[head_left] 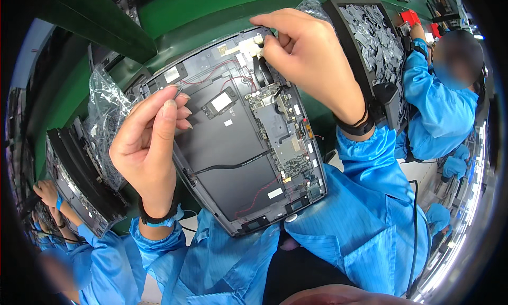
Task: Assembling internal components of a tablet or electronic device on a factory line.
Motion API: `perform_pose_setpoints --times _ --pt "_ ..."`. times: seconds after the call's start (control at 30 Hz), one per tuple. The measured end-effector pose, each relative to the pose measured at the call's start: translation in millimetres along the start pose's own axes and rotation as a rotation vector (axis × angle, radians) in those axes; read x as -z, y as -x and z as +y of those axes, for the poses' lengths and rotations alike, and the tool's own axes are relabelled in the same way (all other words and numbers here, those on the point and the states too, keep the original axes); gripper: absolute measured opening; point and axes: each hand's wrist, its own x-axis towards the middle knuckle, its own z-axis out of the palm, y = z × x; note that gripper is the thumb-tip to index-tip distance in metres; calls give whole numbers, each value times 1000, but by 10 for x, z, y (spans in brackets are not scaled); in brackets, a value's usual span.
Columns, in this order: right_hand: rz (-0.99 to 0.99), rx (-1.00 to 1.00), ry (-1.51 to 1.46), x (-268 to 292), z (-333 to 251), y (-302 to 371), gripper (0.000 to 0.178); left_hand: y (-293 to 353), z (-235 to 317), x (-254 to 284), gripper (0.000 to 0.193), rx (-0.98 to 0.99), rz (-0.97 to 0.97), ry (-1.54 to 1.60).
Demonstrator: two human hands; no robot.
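Observation:
An opened dark grey device casing [233, 141], like a laptop or tablet shell, lies tilted before me. A green-grey circuit board [283, 138] runs along its right side; a black cable [230, 166] crosses its middle. My left hand [151, 138] is over the upper left edge, thumb and forefinger pinched. A thin red wire [209, 76] reaches toward those fingertips; what they pinch is too small to make out. My right hand [317, 53] is at the upper right corner, beside a white taped part [251, 47]. Its forefinger and thumb are apart, with nothing visible between them; the other fingers are curled.
Clear plastic bags [106, 101] lie left of the casing on the green bench [196, 11]. A black tray [338, 19] of small grey pieces stands at the right. Dark casings [79, 183] are stacked left. Co-workers in blue [442, 109] sit on both sides.

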Motion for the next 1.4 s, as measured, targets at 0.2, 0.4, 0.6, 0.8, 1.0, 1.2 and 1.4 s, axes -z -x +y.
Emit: perform_pose_setpoints --times 0.2,0.4,0.6,0.8,1.0,1.2,1.4 --pt "-37 -102 -223 44 110 -8 23 47 -33 2 18 -10 11 -15" --pt "9 95 -96 204 124 -12 13 36 -19 -12 17 -20 14 9" --pt "-172 296 332 274 -74 -98 12 44 -54 7 17 -44 5 -3" --pt "-339 304 395 346 -77 -305 8 29 -58 -3 18 -43 -11 36" --pt "-252 134 93 394 -65 -248 10 17 -93 17 20 -63 -31 81" --pt "-220 232 149 309 -61 -216 9 19 -96 18 19 -50 -19 69" --pt "-250 156 167 258 -83 -239 12 10 -90 3 19 -47 -12 57"
